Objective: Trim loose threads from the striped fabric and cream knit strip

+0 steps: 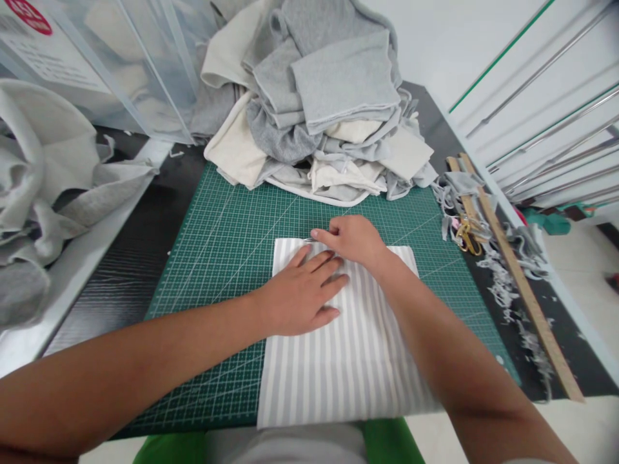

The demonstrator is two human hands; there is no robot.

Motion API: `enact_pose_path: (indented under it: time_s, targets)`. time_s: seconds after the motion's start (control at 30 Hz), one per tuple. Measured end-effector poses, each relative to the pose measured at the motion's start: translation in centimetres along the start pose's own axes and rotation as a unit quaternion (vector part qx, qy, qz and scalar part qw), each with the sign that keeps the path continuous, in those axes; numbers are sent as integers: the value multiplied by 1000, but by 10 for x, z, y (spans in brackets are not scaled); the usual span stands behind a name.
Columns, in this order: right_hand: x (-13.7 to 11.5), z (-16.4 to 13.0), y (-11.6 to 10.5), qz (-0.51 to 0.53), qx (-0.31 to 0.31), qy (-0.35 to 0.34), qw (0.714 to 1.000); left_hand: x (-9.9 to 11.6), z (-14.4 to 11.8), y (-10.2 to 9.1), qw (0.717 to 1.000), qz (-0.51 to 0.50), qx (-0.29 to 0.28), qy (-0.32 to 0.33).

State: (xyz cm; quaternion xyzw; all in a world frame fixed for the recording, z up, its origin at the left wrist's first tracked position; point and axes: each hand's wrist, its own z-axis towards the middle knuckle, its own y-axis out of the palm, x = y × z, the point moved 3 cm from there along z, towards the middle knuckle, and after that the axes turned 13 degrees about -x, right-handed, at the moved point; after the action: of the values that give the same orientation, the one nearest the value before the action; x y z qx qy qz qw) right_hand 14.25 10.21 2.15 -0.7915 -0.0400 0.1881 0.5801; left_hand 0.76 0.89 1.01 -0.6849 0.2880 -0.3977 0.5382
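A grey-and-white striped cloth [329, 374] lies flat on a green cutting mat [217, 258], its near edge reaching the front of the table. My left hand [304, 293] rests palm down on the cloth with its fingers spread. At the cloth's far edge, my right hand [351, 238] is closed, the thumb pointing left. A thin metal tool [309, 240] shows just beyond the thumb tip, along that edge; most of it is hidden in the hand, so its kind cannot be made out.
Behind the mat rises a heap of grey and cream fabric pieces [338, 84]. More grey fabric [43, 161] lies at left, near a clear plastic bin [130, 71]. On the right are gold-handled scissors [468, 238], fabric scraps [503, 283] and a wooden ruler [527, 296].
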Motion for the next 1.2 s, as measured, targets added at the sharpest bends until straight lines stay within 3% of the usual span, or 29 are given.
enact_pose_path:
  time_s: [1.2]
  targets:
    - [2,0,-3,-10,5,-14,1000,0,-1,0,1000,-5,-7,-2]
